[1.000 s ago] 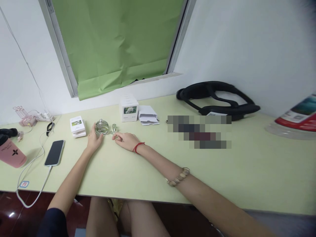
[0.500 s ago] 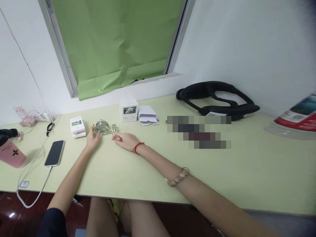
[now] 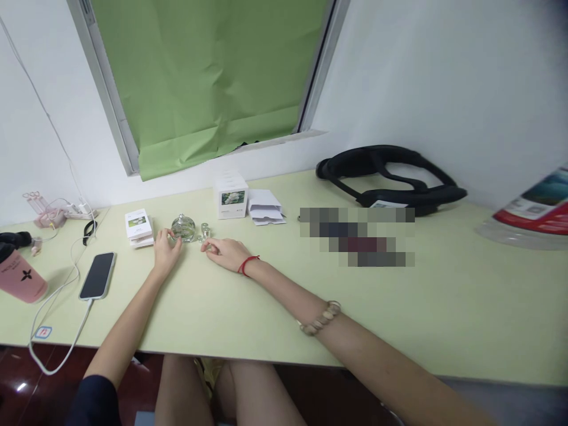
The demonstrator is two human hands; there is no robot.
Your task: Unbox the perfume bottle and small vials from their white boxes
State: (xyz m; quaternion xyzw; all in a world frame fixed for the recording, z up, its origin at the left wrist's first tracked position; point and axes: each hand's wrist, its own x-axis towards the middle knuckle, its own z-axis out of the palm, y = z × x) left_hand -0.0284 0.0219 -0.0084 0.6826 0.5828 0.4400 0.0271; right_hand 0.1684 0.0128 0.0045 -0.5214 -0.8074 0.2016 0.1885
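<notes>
A round clear glass bottle (image 3: 183, 228), which looks like a perfume bottle, stands on the table. My left hand (image 3: 167, 253) is at its near left side, with fingers bent and thumb apart from them; the thumb tip comes close to the glass, and I cannot tell if it touches. My right hand (image 3: 229, 254) lies on the table to the right, fingers loosely curled and seemingly holding nothing. Just beyond its fingertips sit small clear pieces (image 3: 205, 229), perhaps a cap. To the left of my left hand is a small white box (image 3: 139, 227) with a flower picture.
Behind stand a white flower-print box (image 3: 232, 201) and a folded white card (image 3: 266, 208). A phone (image 3: 98, 276) on a white cable and a pink cup (image 3: 22, 275) are at left. A black headset-like strap (image 3: 390, 177) and a red-edged package (image 3: 532, 213) lie at right.
The fingers of my left hand have bent inward, and the hand has shifted very slightly. My right hand and the objects on the table have stayed in place.
</notes>
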